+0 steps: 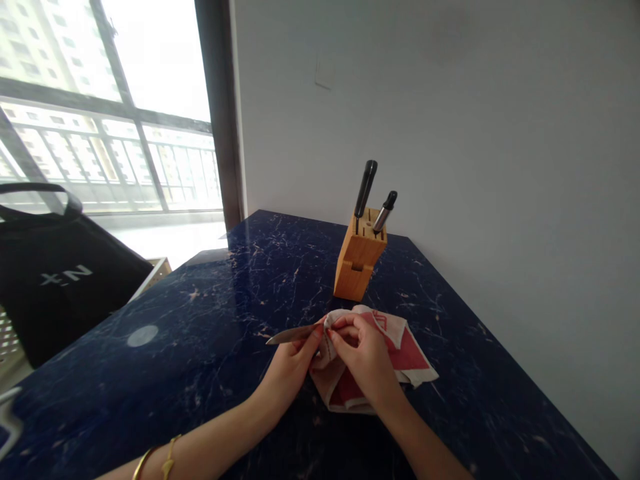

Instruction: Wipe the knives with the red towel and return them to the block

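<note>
A small knife (294, 335) points to the left over the dark blue table, its blade bare. My left hand (296, 357) is closed around it near where blade and cloth meet. The knife's handle is hidden behind the hands and the cloth. My right hand (361, 347) pinches a fold of a red and white cloth (410, 353) against the knife's end. The rest of the cloth hangs and lies crumpled on the table below and to the right of that hand.
Just beyond the hands a wooden knife block (354, 273) stands upright, holding a black-handled knife (367, 187) and a metal-and-black handled tool (386, 210). A black bag (65, 280) sits at the left beside the marble-patterned table (200, 373). The wall runs along the right.
</note>
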A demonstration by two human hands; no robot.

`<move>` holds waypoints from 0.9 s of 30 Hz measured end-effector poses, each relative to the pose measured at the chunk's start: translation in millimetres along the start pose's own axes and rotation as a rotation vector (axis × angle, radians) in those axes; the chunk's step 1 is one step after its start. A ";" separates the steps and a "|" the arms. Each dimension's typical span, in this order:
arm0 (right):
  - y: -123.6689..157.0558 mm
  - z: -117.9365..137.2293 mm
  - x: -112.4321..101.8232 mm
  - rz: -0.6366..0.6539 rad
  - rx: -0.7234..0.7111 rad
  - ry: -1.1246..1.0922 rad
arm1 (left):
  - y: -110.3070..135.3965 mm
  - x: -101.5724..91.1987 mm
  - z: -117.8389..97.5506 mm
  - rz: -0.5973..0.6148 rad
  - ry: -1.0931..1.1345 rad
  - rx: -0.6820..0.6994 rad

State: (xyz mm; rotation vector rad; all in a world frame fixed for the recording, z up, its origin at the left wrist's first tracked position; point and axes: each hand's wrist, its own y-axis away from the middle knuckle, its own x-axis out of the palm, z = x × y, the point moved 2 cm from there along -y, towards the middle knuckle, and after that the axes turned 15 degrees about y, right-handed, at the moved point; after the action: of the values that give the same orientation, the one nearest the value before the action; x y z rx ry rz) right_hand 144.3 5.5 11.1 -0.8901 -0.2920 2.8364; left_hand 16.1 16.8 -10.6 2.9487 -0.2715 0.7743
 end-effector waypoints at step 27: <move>1.8 7.1 -7.2 -0.064 -0.058 0.119 | 1.4 3.3 -4.4 0.092 -0.040 0.005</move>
State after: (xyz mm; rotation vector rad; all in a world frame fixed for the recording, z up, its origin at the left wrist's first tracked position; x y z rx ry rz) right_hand 145.8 1.3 20.4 -1.0370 -0.3820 2.7162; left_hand 16.6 15.5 -5.1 2.9769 -0.4111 0.7278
